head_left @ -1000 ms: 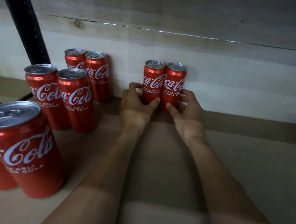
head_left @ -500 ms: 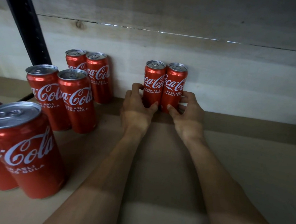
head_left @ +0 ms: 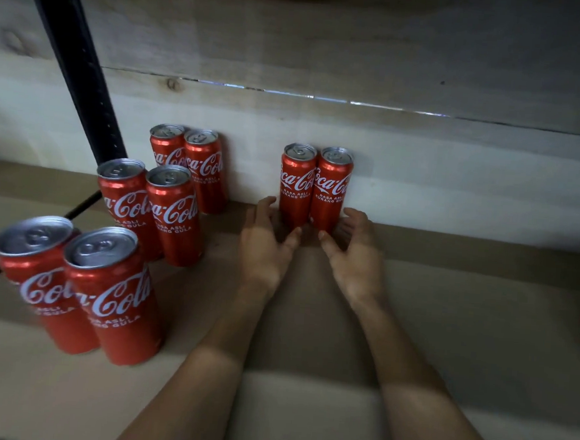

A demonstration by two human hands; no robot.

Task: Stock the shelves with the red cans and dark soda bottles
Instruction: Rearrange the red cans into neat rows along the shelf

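— Where are the cans standing?

— The two cans are standing upright at the far edge of the shelf. They are side by side, touching, with their backs against the wooden wall.

— And your hands?

— My left grip is flanking the left can and my right grip is flanking the right one. Both are lying loose, fingers apart and clamping nothing. The thumbs are sitting just beside the can bases, and I cannot tell whether they are touching.

— So what's worrying you?

— I'm judging this placement to be nearly done, so the risk is lying in the pull-away. These cans are looking tall and slim. If a thumb is dragging on a base while I'm drawing my arms toward me, one can could tip forward and take its neighbour along.

— Anything else?

— Three more pairs are standing to the left: a far pair at the wall, a middle pair by the black post, and a near pair. My left forearm is lying near that last pair, so a wide leftward swing could bowl them over. I'm also seeing no bottles here, so I'm guessing that part is waiting.
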